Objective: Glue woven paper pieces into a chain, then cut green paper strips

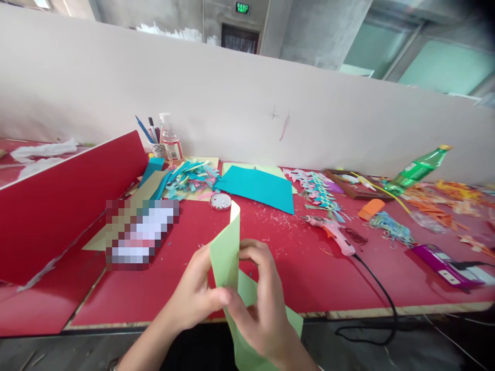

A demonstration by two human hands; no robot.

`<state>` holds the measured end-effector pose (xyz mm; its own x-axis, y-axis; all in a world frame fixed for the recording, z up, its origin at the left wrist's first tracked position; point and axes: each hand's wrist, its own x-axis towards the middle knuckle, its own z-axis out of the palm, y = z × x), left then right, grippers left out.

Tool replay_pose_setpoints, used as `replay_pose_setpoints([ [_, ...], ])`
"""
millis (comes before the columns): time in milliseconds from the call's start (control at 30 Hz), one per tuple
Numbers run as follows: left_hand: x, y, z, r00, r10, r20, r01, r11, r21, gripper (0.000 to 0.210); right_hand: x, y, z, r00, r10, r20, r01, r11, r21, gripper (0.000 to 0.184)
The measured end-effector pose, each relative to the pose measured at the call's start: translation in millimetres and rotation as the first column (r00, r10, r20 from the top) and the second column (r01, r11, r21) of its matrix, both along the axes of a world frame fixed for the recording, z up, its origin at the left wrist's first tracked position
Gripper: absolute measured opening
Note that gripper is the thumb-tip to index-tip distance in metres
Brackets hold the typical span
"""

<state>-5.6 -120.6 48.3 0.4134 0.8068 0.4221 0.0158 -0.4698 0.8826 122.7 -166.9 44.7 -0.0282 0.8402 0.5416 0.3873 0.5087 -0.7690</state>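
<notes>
A pale green sheet of paper is held up over the table's near edge, bent into a fold, its lower part hanging down in front of me. My left hand grips it from the left, with the thumb on the near face. From the right, my right hand pinches the same sheet, thumb beside the left thumb and fingers behind the paper. Beyond the hands lie a small round tin and a large teal sheet on the red table.
Right: a pink glue gun with a black cord, a purple power strip, a tilted green bottle and orange scraps. Left: a pile of paper strips, a clear bottle, a pen cup and a red upright divider.
</notes>
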Motion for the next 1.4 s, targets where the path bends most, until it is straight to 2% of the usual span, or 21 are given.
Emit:
replay_pose_setpoints([
  [100,3,2,1.5,1.000,0.020,-0.014,-0.020,1.000,-0.003,0.063,0,0,3.6,0.996,0.072,-0.052,-0.075,0.994,-0.073,0.040],
  [233,4,4,0.4,0.996,0.054,-0.074,-0.054,0.999,-0.004,0.062,3,1,5.2,0.981,0.175,-0.085,-0.186,0.971,-0.147,0.052],
  [367,3,3,0.0,0.991,0.043,-0.124,-0.045,0.999,-0.019,0.050,6,3,4.4,0.985,0.172,-0.032,-0.175,0.970,-0.171,0.049],
  [633,-3,4,-0.3,0.990,-0.075,-0.116,0.071,0.997,-0.041,0.057,10,4,2.1,0.987,0.157,0.018,-0.151,0.971,-0.187,0.052],
  [900,-11,6,-6.5,0.992,-0.079,-0.095,0.071,0.994,-0.078,0.064,11,4,3.6,0.972,0.215,-0.098,-0.231,0.951,-0.204,0.041],
  [967,-13,6,-8.4,0.993,-0.064,-0.096,0.056,0.995,-0.085,0.061,11,3,3.2,0.967,0.221,-0.129,-0.244,0.948,-0.203,0.038],
  [1067,-14,5,-11.4,0.993,-0.050,-0.103,0.040,0.994,-0.100,0.042,13,4,1.6,0.963,0.222,-0.152,-0.249,0.950,-0.188,0.037],
  [1167,-14,5,-11.4,0.989,-0.026,-0.148,0.006,0.991,-0.132,0.026,21,8,0.7,0.964,0.191,-0.185,-0.226,0.954,-0.196,0.026],
  [1267,-16,9,-8.0,0.984,-0.026,-0.176,0.002,0.991,-0.136,0.028,34,14,1.5,0.975,0.067,-0.212,-0.120,0.961,-0.249,0.006],
  [1333,-18,12,-5.5,0.986,-0.024,-0.165,0.006,0.994,-0.109,0.029,42,17,3.0,0.975,0.004,-0.223,-0.064,0.962,-0.265,0.012],
  [1400,-19,13,-3.5,0.986,-0.020,-0.168,0.008,0.998,-0.067,0.030,45,18,5.2,0.974,-0.001,-0.226,-0.057,0.967,-0.250,0.015],
])
